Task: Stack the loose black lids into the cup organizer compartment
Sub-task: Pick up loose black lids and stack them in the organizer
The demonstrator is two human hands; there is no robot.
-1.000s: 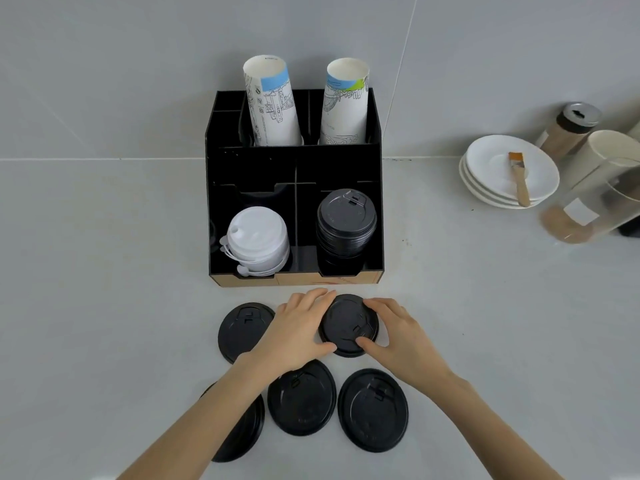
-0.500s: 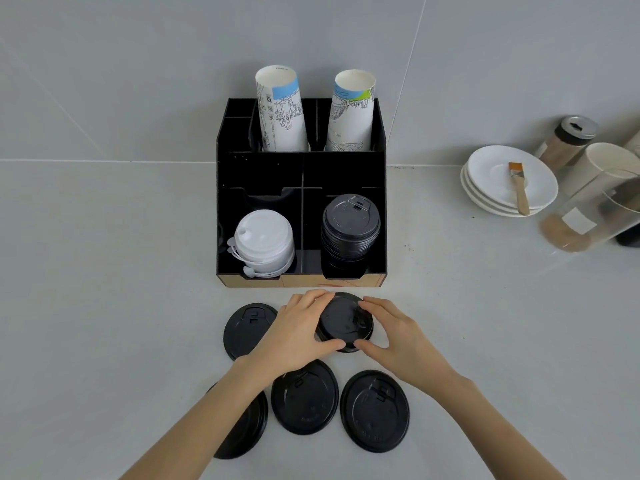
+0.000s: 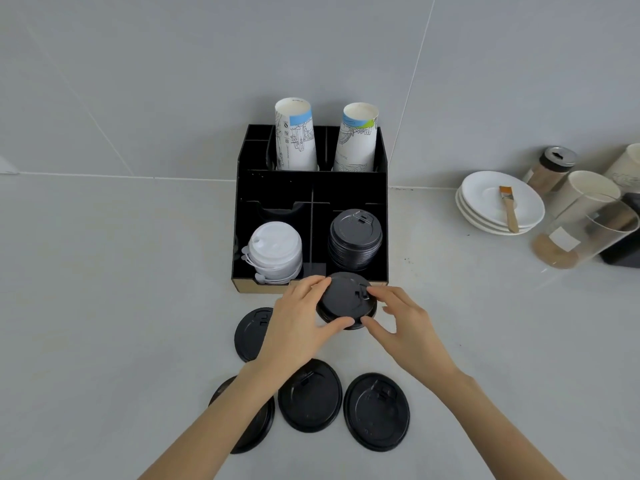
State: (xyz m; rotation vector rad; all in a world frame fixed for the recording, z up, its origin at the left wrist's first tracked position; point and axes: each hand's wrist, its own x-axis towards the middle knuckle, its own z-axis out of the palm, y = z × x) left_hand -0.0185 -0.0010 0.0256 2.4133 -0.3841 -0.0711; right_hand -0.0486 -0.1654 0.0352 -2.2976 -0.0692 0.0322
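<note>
A black lid [image 3: 346, 299] is held above the counter just in front of the black cup organizer [image 3: 277, 188]. My left hand [image 3: 298, 323] grips its left and near rim. My right hand [image 3: 401, 323] touches its right rim with fingertip and thumb. A stack of black lids [image 3: 355, 239] fills the organizer's front right compartment. Loose black lids lie on the counter: one [image 3: 251, 332] left of my left hand, one [image 3: 310, 396] under my wrist, one [image 3: 376, 410] to the right, and one [image 3: 256, 420] partly hidden by my left forearm.
White lids [image 3: 275, 252] sit in the front left compartment. Two paper cup stacks [image 3: 296, 133] [image 3: 356, 136] stand at the organizer's back. At right are stacked white saucers [image 3: 498, 202] with a brush [image 3: 508, 207], a glass jar [image 3: 585, 230] and a shaker [image 3: 550, 169].
Both hands have lifted the black lid off the counter and carried it toward the organizer's front right compartment. The camera view has shifted slightly.
</note>
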